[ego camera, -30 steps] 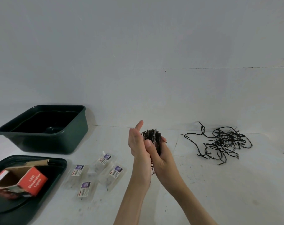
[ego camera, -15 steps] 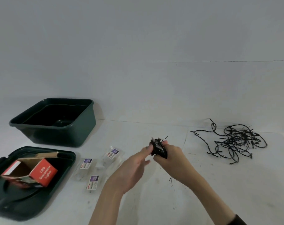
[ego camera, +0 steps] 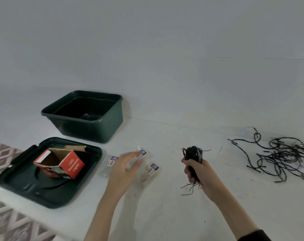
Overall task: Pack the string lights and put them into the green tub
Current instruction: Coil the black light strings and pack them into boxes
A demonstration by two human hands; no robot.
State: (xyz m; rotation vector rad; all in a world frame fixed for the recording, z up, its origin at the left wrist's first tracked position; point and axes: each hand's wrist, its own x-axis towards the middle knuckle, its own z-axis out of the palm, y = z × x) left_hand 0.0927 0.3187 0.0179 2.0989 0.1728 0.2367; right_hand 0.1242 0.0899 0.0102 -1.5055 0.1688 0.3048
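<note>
My right hand [ego camera: 198,173] grips a wound bundle of black string lights [ego camera: 193,153], held upright above the white table with loose wire ends hanging below the fist. My left hand [ego camera: 125,166] is blurred, fingers spread, hovering over several small clear plastic bags with purple labels [ego camera: 153,168]. Whether it touches a bag I cannot tell. A second, loose tangle of black string lights [ego camera: 280,153] lies on the table at the right. The dark green tub [ego camera: 95,131] stands empty at the back left.
The tub's green lid [ego camera: 26,186] lies upside down at the front left, with an open red "LED Decorative Lights" carton [ego camera: 67,164] on it. A patterned floor shows past the table's left edge. A grey wall stands behind.
My left hand let go of the bundle and swung left to the plastic bags. My right hand kept the bundle and dropped lower. The camera view shifted left.
</note>
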